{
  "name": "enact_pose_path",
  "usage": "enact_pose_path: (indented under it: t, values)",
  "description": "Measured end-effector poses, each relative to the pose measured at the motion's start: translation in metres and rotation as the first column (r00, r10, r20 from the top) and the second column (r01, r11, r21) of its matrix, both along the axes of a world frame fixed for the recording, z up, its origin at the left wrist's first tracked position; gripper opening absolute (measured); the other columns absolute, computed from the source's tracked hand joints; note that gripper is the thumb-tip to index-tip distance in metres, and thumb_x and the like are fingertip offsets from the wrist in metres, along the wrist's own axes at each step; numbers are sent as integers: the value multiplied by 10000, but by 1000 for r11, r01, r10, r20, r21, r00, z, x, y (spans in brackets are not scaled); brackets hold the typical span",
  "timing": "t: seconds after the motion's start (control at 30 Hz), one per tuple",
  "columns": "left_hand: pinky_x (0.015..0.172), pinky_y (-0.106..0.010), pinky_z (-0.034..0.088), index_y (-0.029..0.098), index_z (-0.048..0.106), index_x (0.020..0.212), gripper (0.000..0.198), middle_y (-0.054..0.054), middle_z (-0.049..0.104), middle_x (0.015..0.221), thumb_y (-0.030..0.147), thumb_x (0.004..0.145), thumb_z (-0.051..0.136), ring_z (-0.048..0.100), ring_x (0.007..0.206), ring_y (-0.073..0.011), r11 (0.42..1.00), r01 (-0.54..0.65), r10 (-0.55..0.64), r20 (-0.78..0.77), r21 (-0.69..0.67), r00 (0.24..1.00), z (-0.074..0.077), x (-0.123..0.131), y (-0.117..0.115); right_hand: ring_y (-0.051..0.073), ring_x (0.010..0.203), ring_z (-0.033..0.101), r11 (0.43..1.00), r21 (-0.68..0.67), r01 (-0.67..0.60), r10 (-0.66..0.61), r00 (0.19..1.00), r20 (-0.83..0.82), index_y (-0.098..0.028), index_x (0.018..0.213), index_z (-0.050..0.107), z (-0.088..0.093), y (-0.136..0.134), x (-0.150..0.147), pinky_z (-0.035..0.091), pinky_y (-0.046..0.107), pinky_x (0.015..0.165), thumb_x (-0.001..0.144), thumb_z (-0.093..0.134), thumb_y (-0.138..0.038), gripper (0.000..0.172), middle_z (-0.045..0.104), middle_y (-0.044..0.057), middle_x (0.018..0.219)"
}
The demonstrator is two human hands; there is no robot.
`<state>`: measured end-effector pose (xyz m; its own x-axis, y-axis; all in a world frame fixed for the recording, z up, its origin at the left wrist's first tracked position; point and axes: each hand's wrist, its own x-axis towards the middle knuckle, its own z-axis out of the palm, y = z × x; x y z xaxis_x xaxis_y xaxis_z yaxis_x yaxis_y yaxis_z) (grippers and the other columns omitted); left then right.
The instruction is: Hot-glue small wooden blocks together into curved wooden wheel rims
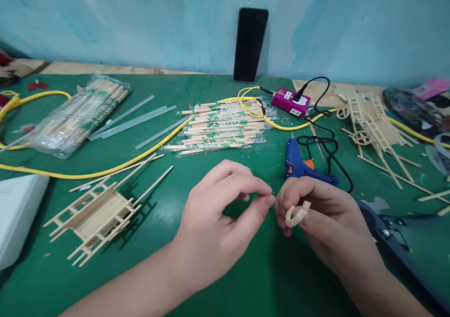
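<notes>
My right hand (323, 228) is closed around a small curved piece made of short wooden stick segments (294, 217), like part of a ring. Its thumb presses on one end of the curve. Close beside it, my left hand (225, 214) has thumb and forefinger pinched together. Whatever lies between those fingertips is too small to make out. Just behind my right hand lies a blue glue gun (298, 164) with an orange trigger. To the left sits a small cart frame built of wooden sticks (101, 214), with two long shafts.
Wrapped chopsticks (221, 127) lie mid-table, with a bagged bundle (84, 113) and clear glue sticks (133, 122) to the left. A yellow cord (116, 169) runs to a purple power strip (291, 102). A phone (251, 45) leans on the wall. A wheeled stick model (372, 124) and a dark-handled cutter (390, 242) are right.
</notes>
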<state>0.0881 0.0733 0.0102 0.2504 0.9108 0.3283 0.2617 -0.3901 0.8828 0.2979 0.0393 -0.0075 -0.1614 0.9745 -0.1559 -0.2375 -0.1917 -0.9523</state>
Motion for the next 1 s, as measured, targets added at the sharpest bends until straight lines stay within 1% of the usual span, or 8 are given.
enact_pose_path:
  t: [0.1,0.2,0.33,0.43,0.57,0.77,0.87,1.0]
  values:
    - [798,-309,579,230,740,963,157,-23,728,942,77,978,776,692,871,-166,999,37,-36,23,-21,999,1,1,0,159,687,672,998,-55,14,-18,998,-65,-248,910,820,1,4,1,577,235,585,974,871,-297,95,740,14,793]
    - [835,-349,569,230,705,937,163,-15,686,893,76,947,760,666,870,-184,987,109,-97,101,-117,990,4,1,-1,162,634,664,995,-101,5,-18,991,-132,-232,850,827,2,11,0,572,235,534,904,892,-275,95,727,15,740]
    - [786,-347,552,226,685,897,129,-19,673,883,125,949,749,646,836,-186,903,250,-166,251,-350,954,9,-1,-1,153,609,656,993,-115,9,-29,985,-168,-211,824,824,3,16,-1,557,221,516,882,868,-273,96,710,17,709]
    - [772,-319,549,223,689,926,117,-21,674,916,137,963,759,641,852,-177,841,319,-159,364,-437,918,11,-3,0,143,602,656,992,-127,2,-24,985,-170,-203,813,825,4,16,-2,560,211,522,873,876,-262,98,708,14,701]
    - [773,-299,520,230,681,896,183,-11,669,901,170,948,845,620,872,-175,816,329,-115,424,-475,898,9,-3,0,134,625,660,991,-134,-7,-18,982,-187,-203,830,827,3,15,-1,571,199,541,889,892,-286,121,715,11,721]
    - [696,-290,467,217,729,826,240,10,675,805,246,904,954,571,746,-150,791,305,-51,438,-531,897,8,0,1,124,637,675,990,-137,-34,4,977,-214,-206,867,829,-2,13,1,575,190,566,919,904,-320,145,726,6,747]
    - [686,-279,482,205,760,810,247,3,698,774,316,919,952,601,731,-149,799,281,-36,423,-532,905,9,1,4,119,632,681,990,-140,-17,-15,974,-225,-200,878,828,-2,13,1,573,184,564,921,903,-317,145,735,8,756]
    - [697,-244,518,184,778,803,296,-3,719,759,389,988,883,636,727,-133,808,281,-62,399,-518,915,10,-1,5,125,594,672,989,-150,-5,-28,976,-217,-185,815,825,3,15,-2,567,188,526,852,942,-309,174,731,14,712]
